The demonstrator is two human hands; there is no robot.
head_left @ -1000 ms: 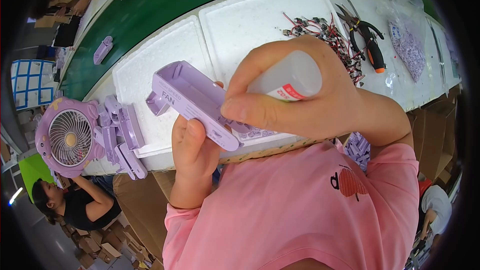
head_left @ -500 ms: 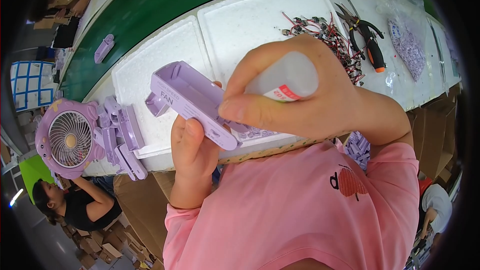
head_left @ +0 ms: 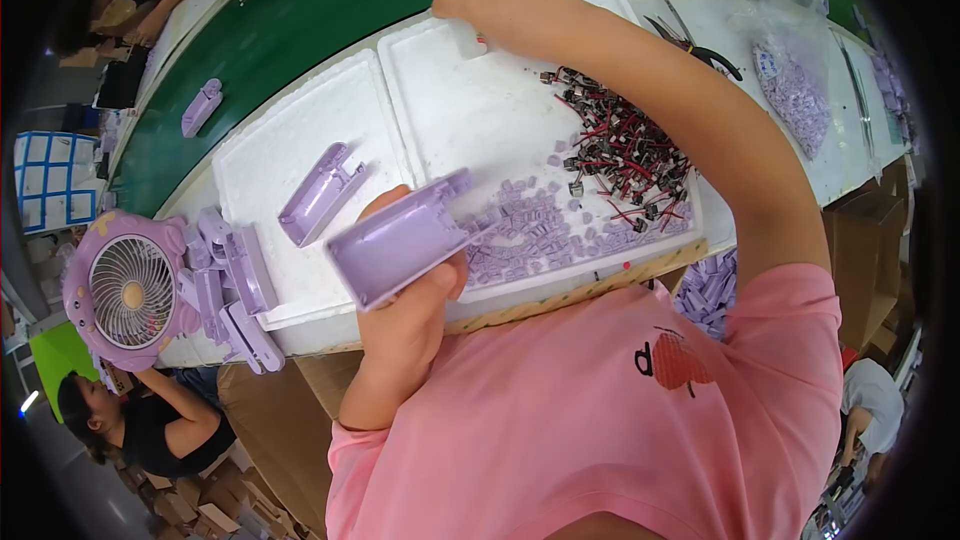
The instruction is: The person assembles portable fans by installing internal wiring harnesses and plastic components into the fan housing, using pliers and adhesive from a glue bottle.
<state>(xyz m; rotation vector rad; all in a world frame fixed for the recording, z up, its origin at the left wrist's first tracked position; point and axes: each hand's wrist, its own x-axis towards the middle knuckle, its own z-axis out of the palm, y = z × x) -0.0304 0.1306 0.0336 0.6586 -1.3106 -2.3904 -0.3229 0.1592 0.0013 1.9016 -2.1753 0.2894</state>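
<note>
Two hands, both occupied, over a white desk (head_left: pixel 838 152).

Left hand (head_left: pixel 405 318): closed around one purple shell (head_left: pixel 395 240), thumb on the near side, fingers beneath and at the far side. Shell held above the near edges of two white trays (head_left: pixel 470 105); hollow side up, toward the viewer. Long axis runs from lower left to upper right; the broad, plain end points lower left, the cut-out end points upper right, toward the small purple pieces (head_left: pixel 525 230).

Right hand (head_left: pixel 505 10): reaches to the desk's far side, fingers wrapped round one pale bottle (head_left: pixel 467 40), mostly covered. Bottle is near-upright, slightly tilted, blue showing at its top.

One second shell (head_left: pixel 318 202): lies on the left tray, hollow up, long axis likewise lower left to upper right.

One heap of wired parts (head_left: pixel 610 145): right tray, partly under the right forearm.

One pair of pliers (head_left: pixel 712 58): beyond that forearm. One clear bag (head_left: pixel 792 95) of small pieces: farther right.

One purple fan (head_left: pixel 132 290): far left, beside stacked shells (head_left: pixel 240 275).
</note>
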